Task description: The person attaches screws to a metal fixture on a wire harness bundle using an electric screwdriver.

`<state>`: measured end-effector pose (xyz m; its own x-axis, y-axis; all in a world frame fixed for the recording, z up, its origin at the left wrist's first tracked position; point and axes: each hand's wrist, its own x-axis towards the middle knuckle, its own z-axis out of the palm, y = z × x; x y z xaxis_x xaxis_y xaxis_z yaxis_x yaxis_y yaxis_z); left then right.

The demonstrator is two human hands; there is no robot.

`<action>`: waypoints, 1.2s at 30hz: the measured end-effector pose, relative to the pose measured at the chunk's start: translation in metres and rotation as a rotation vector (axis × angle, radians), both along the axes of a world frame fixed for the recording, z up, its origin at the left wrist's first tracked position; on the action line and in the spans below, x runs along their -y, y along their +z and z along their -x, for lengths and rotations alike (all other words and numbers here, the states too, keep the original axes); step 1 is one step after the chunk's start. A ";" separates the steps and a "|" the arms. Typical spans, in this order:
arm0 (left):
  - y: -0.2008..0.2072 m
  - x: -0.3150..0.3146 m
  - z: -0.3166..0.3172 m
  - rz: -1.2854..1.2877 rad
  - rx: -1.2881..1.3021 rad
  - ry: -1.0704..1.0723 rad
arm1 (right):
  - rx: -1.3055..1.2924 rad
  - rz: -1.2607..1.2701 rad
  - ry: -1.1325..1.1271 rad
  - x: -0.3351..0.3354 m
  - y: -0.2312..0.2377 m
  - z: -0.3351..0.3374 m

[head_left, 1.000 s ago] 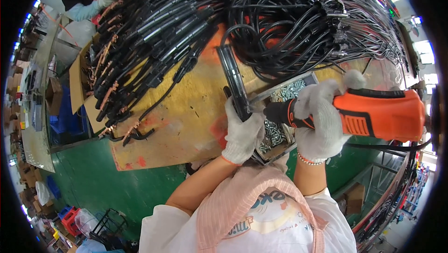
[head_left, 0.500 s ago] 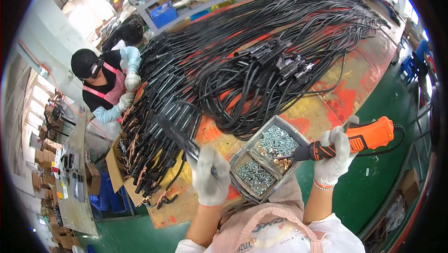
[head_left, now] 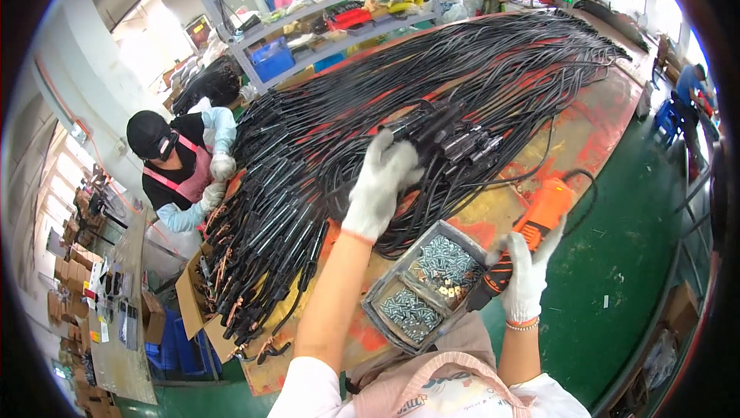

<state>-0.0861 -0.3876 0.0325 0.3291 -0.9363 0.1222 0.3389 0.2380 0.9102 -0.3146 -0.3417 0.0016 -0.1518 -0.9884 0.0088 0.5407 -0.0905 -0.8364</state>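
My left hand (head_left: 387, 180), in a white glove, reaches over a coil of thick black cables (head_left: 405, 237). Its fingers are curled at the pile's black tubular cable ends (head_left: 466, 144); a dark, motion-blurred cable end appears to be in its grip, partly hidden. My gloved right hand (head_left: 527, 275) is closed around an orange and black power screwdriver (head_left: 542, 214), its tip pointing down toward the parts tray. That divided grey tray (head_left: 375, 316) sits just in front of me, with silver screws (head_left: 443, 257) and small brass-coloured pieces (head_left: 449, 291) in its compartments.
Long black cables (head_left: 432, 48) spread across the red and yellow table (head_left: 601, 121). Many cable ends with bare copper lie at left, by a cardboard box (head_left: 190, 294). A co-worker (head_left: 181, 163) in a cap works at the left edge. Shelves (head_left: 308, 17) stand behind.
My left hand has moved forward and right with the black cable part, to the pile of cable ends. My right hand has lowered slightly, and the screwdriver now tilts more steeply downward.
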 end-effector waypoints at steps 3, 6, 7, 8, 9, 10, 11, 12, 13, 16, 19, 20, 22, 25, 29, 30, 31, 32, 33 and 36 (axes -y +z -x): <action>-0.048 -0.058 -0.015 -0.072 0.144 0.074 | -0.288 0.101 0.265 0.012 -0.033 -0.012; -0.068 -0.128 -0.014 -0.238 0.174 0.113 | -0.434 -0.037 0.615 0.007 -0.038 -0.035; -0.079 -0.150 -0.013 -0.270 0.165 0.105 | -0.563 -0.005 0.626 0.009 -0.055 -0.042; -0.096 -0.171 -0.013 -0.268 0.229 0.097 | -0.631 -0.051 0.678 0.008 -0.056 -0.046; -0.102 -0.194 -0.015 -0.333 0.333 0.133 | -0.869 0.199 0.549 0.016 -0.080 -0.051; -0.104 -0.215 -0.015 -0.398 0.436 0.153 | -1.080 0.464 0.394 0.023 -0.102 -0.054; -0.111 -0.236 -0.019 -0.428 0.419 0.188 | -1.218 0.476 0.365 0.025 -0.101 -0.056; -0.119 -0.264 -0.025 -0.539 0.555 0.278 | -1.346 0.497 0.336 0.025 -0.094 -0.058; -0.127 -0.287 -0.032 -0.642 0.689 0.344 | -1.366 0.567 0.302 0.028 -0.092 -0.059; -0.133 -0.345 -0.059 -0.751 1.149 0.512 | -1.340 0.630 0.228 0.033 -0.096 -0.058; -0.131 -0.379 -0.077 -1.094 1.404 0.491 | -1.305 0.753 0.129 0.027 -0.085 -0.068; -0.134 -0.383 -0.082 -1.227 1.513 0.439 | -1.319 0.901 0.159 0.026 -0.070 -0.077; -0.134 -0.396 -0.091 -1.367 1.614 0.387 | -1.272 1.112 0.272 0.012 -0.042 -0.110; -0.115 -0.392 -0.103 -1.486 1.606 0.160 | -1.330 1.293 0.589 -0.001 -0.011 -0.166; -0.097 -0.379 -0.121 -1.434 1.698 -0.005 | -1.386 1.608 0.732 0.019 -0.061 -0.243; -0.093 -0.380 -0.125 -1.323 1.766 0.010 | -1.410 1.639 0.707 0.021 -0.072 -0.259; -0.086 -0.381 -0.126 -1.219 1.831 0.029 | -1.433 1.662 0.684 0.025 -0.087 -0.275; -0.080 -0.381 -0.126 -1.220 1.833 0.049 | -1.458 1.687 0.661 0.029 -0.100 -0.289; -0.070 -0.385 -0.123 -1.116 1.777 0.156 | -1.430 1.710 0.654 0.026 -0.103 -0.296; -0.045 -0.397 -0.112 -0.822 1.687 0.446 | -1.492 1.734 0.680 0.018 -0.109 -0.318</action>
